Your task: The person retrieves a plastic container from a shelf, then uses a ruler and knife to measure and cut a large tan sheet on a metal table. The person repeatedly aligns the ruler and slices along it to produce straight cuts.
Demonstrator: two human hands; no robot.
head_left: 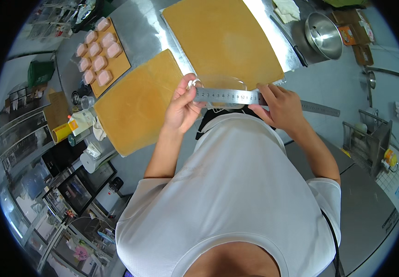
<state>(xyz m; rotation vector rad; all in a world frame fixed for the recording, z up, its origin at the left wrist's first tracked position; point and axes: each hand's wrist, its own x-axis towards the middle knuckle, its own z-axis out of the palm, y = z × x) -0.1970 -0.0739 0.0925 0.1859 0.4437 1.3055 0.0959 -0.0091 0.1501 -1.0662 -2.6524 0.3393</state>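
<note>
A steel ruler lies across the front of a clear plastic container with rounded ends. My left hand pinches the container's left end together with the ruler's low-numbered end. Farther along, my right hand grips the ruler between thumb and fingers, and its long tail sticks out past the hand to the right. Both hands are held in front of my waist, by the near edges of two golden-brown sheets that look like sponge cake: a large one and a smaller one.
Several pink blocks in clear wrapping stand on a board at the left. A long knife, a steel bowl and a white cloth lie at the far right. A carton stands left of the smaller sheet.
</note>
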